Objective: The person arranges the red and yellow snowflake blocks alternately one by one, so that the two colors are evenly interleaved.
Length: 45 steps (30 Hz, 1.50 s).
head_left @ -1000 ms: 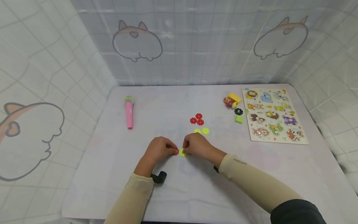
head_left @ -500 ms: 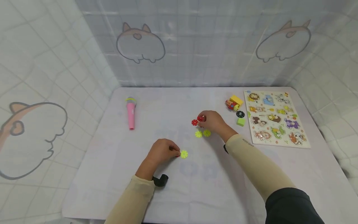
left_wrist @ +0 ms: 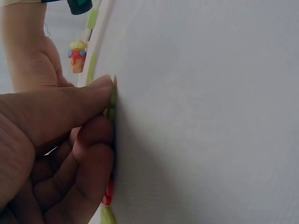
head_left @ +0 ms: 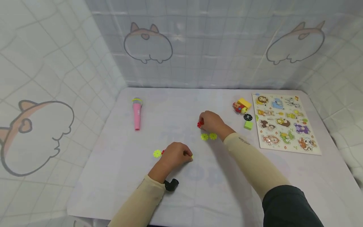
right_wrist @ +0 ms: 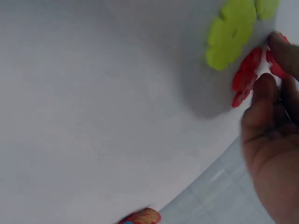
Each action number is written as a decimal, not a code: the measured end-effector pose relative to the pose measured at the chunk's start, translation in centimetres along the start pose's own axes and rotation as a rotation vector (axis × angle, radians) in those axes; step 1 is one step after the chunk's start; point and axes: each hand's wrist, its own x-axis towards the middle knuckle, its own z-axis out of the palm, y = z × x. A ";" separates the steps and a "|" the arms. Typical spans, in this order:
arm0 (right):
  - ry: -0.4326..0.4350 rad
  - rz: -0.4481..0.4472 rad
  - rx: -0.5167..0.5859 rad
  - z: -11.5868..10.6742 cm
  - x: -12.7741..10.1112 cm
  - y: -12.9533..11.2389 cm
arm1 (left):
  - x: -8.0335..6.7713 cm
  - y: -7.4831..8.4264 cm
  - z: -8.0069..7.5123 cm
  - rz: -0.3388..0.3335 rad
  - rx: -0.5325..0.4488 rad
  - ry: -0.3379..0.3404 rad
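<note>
Now, left of the puzzle board [head_left: 287, 148], the right hand [head_left: 212, 122] pinches a red disc [right_wrist: 274, 67] between thumb and finger, near two yellow discs [head_left: 204, 136]. Farther left of the board — and closer to the person — the left hand [head_left: 175, 154] pinches a third yellow disc [left_wrist: 112, 100], with another red disc [head_left: 163, 152] and a fourth yellow disc [head_left: 157, 153] farther left.

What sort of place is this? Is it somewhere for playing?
Probably a small play area, though I can't say where. The table holds a pink toy microphone and an animal picture board, and the pale wall behind has cartoon drawings.
</note>
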 end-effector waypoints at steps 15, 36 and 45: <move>0.026 0.152 0.583 -2.8 -9.2 3.7 | 0.2 -0.2 0.1 -0.103 -0.066 -0.032; -0.055 0.023 0.316 3.3 -8.8 -3.1 | 1.7 0.1 -1.6 -0.135 -0.045 -0.050; -0.051 0.028 0.279 2.7 -8.3 -2.7 | 1.5 0.3 -1.6 -0.116 -0.032 -0.041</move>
